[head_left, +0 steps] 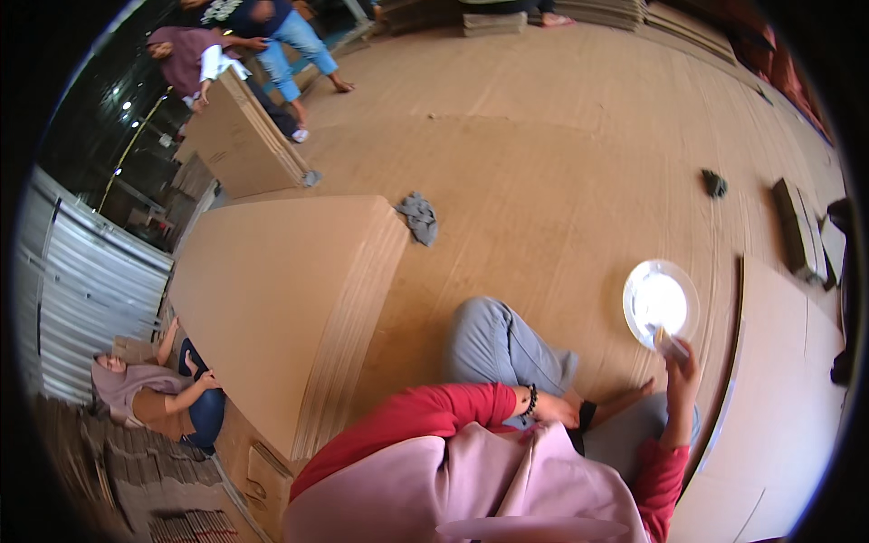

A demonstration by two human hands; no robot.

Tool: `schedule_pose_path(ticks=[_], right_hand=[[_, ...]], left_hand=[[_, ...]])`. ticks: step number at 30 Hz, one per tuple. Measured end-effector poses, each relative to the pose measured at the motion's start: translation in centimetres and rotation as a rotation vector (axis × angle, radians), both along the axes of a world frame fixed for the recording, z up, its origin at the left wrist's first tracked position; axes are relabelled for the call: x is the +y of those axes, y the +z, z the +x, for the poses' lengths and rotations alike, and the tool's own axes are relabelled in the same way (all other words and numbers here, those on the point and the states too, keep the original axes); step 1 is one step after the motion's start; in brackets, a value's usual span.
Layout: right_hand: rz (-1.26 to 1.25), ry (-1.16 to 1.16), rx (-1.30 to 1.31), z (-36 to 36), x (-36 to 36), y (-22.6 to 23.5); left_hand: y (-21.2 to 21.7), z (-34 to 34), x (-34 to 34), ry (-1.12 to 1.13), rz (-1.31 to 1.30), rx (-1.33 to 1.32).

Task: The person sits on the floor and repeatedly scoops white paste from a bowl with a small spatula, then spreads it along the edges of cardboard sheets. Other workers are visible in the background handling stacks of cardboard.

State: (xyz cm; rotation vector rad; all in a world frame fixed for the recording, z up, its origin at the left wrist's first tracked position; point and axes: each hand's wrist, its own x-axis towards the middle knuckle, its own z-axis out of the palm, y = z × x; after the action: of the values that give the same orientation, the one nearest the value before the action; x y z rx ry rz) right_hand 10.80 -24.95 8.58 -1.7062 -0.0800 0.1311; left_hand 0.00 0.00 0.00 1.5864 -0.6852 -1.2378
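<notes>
My right hand (683,366) is closed around a small, pale, flat tool (668,344) that looks like a brush; its exact kind is unclear. The tool's tip reaches over the near rim of a round white bowl (692,303), which holds something white and shiny. My left hand (554,412), with a dark beaded bracelet at the wrist, rests low over my crossed legs by my ankle. Its fingers are turned down and mostly hidden. To my right lies a large flat cardboard sheet (769,389), apart from both hands.
A tall stack of cardboard sheets (281,290) stands at my left, with a seated person (163,398) beyond it. Grey rags (419,217) lie on the floor. Two people stand by upright cardboard (235,136) at the far left. A long block (798,231) lies far right.
</notes>
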Motion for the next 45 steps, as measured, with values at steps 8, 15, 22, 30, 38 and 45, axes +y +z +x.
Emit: schedule_pose_path(ticks=[8,15,22,30,38,45], right_hand=[[-0.355,-0.133,-0.219,5.2,-1.1,-2.4],[-0.812,0.043,-0.157,7.8,1.3,-3.6],[-1.203,0.258,-0.370,8.5,2.3,-5.8],[-1.230,0.389,-0.114,9.8,3.0,-5.3],[-0.658,0.347,0.082,10.8,0.9,-5.0],[-0.941,0.234,-0.103,9.3,1.1,-5.2]], left_hand=[[4.8,0.4,0.5,0.235,0.266,0.651],[6.5,7.3,-0.7,0.846,-0.059,0.569],[3.8,13.0,-4.0,1.101,-0.157,0.619],[3.1,14.5,-5.3,1.099,-0.141,0.695],[3.5,14.4,-4.9,1.016,-0.216,0.692],[3.8,12.6,-4.6,1.001,-0.060,0.594]])
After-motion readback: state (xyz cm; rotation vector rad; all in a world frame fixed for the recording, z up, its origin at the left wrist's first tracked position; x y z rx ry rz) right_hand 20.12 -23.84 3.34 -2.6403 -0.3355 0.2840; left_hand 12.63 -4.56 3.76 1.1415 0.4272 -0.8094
